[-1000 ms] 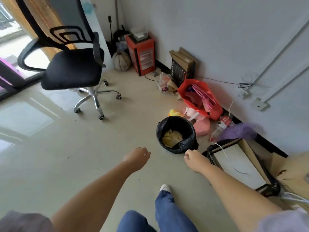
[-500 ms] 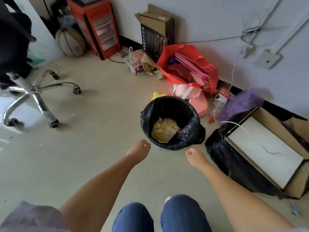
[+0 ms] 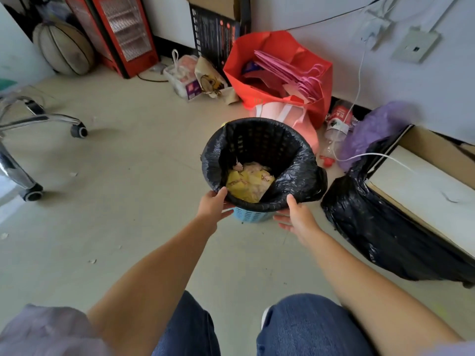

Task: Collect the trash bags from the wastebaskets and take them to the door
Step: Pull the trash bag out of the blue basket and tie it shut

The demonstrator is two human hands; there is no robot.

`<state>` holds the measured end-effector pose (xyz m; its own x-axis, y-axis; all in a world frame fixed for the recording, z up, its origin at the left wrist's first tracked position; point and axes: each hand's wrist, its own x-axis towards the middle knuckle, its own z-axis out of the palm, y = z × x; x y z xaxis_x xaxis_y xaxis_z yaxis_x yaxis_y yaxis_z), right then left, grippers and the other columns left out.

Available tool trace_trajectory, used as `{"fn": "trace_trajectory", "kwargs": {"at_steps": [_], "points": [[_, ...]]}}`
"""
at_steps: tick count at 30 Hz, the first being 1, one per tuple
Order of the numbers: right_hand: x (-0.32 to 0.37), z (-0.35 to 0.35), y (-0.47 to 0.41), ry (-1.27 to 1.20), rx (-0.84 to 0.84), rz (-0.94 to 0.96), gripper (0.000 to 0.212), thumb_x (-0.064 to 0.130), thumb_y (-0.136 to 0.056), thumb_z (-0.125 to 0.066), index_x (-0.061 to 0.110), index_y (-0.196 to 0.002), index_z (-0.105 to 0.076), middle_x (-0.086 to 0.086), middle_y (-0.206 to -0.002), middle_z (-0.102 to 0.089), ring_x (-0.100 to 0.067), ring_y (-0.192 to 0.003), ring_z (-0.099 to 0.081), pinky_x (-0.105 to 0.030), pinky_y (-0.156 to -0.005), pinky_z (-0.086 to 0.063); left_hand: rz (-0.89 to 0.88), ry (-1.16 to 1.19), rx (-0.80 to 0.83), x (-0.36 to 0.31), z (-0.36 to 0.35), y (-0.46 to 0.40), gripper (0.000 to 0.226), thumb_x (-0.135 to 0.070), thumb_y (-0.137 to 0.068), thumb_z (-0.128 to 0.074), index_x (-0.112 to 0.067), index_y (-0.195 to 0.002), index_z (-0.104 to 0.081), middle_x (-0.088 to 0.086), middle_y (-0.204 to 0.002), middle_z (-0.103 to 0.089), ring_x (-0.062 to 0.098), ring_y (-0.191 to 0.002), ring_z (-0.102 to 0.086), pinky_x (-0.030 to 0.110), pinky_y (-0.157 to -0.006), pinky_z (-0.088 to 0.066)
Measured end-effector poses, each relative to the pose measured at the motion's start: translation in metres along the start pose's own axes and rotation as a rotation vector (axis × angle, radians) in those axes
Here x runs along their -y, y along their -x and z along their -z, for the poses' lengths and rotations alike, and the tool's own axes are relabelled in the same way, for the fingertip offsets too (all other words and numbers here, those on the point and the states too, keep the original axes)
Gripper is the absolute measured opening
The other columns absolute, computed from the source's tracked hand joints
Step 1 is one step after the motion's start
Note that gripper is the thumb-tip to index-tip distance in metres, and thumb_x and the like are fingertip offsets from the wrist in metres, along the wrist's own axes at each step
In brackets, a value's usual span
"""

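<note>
Both hands are at the near rim of the bin [image 3: 253, 217], a light blue perforated basket standing upright on the floor [image 3: 133, 155]. It is lined with a black bag [image 3: 300, 176] folded over the rim and hanging down the outside. The left hand [image 3: 213, 206] touches the bag at the near left edge: its thumb lies on top of the rim and the fingers reach underneath, against the bag's hanging skirt, loosely curved, so whether they already pinch the plastic cannot be told. The right hand [image 3: 298, 217] is at the near right edge, thumb up against the bag, fingers spread fairly straight and pointing left below the rim; it touches or nearly touches the plastic and shows no firm hold. Inside the bag lies yellow and pale crumpled trash [image 3: 248, 182]. Just behind the bin stands a red bag [image 3: 267, 80] stuffed with pink paper, with a pink bag [image 3: 285, 116] between them. To the right, well apart from the hands, a cardboard box [image 3: 426, 186] with a white sheet sits partly wrapped in black plastic, a purple bag [image 3: 372, 127] beside it. Against the wall at upper left stand a red heater [image 3: 123, 32] and a ball [image 3: 64, 47]; chair legs [image 3: 38, 122] are at the left edge. The person's 2 knees in blue jeans [image 3: 303, 327] fill the bottom.
</note>
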<state>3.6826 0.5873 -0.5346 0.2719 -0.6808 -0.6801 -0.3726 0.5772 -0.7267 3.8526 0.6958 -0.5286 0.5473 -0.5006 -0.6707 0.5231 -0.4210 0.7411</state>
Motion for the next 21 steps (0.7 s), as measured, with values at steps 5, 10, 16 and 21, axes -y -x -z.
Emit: {"fn": "trace_trajectory", "kwargs": {"at_steps": [5, 10, 16, 21], "points": [[0.004, -0.004, 0.007, -0.044, -0.018, -0.011, 0.024, 0.032, -0.099, -0.039, 0.015, -0.116, -0.045, -0.014, -0.113, -0.066, -0.027, -0.086, -0.067, -0.031, -0.063, -0.052, 0.03, 0.144, -0.02, -0.001, 0.004, 0.013, 0.021, -0.015, -0.097, -0.046, -0.004, -0.112, -0.055, 0.014, -0.099, -0.064, 0.024, -0.082, -0.066, 0.031, -0.067, -0.058], [0.004, -0.02, 0.017, -0.348, 0.048, -0.126, 0.029, 0.031, -0.097, -0.048, 0.013, -0.119, -0.048, -0.013, -0.098, -0.063, -0.032, -0.099, -0.061, -0.041, -0.068, -0.053, 0.022, 0.206, -0.118, 0.015, 0.039, 0.024, 0.025, -0.025, -0.096, -0.045, -0.004, -0.105, -0.056, 0.011, -0.08, -0.061, 0.024, -0.068, -0.064, 0.031, -0.061, -0.059], [-0.006, -0.017, 0.014, -0.687, 0.052, -0.299, 0.038, 0.042, -0.097, -0.044, 0.01, -0.117, -0.05, -0.023, -0.116, -0.056, -0.033, -0.1, -0.061, -0.043, -0.077, -0.055, 0.116, 0.279, -0.134, 0.022, 0.07, 0.035, 0.048, -0.047, -0.099, -0.029, -0.008, -0.106, -0.057, 0.014, -0.084, -0.063, 0.026, -0.069, -0.064, 0.033, -0.058, -0.057], [-0.015, -0.016, 0.019, -0.606, 0.061, -0.308, 0.014, 0.023, -0.097, -0.05, 0.01, -0.097, -0.05, -0.008, -0.078, -0.056, -0.015, -0.059, -0.056, -0.021, -0.039, -0.05, 0.119, 0.404, -0.097, 0.026, 0.073, 0.039, 0.037, -0.039, -0.101, -0.033, -0.013, -0.098, -0.059, 0.006, -0.084, -0.064, 0.018, -0.075, -0.062, 0.031, -0.066, -0.053]]}}
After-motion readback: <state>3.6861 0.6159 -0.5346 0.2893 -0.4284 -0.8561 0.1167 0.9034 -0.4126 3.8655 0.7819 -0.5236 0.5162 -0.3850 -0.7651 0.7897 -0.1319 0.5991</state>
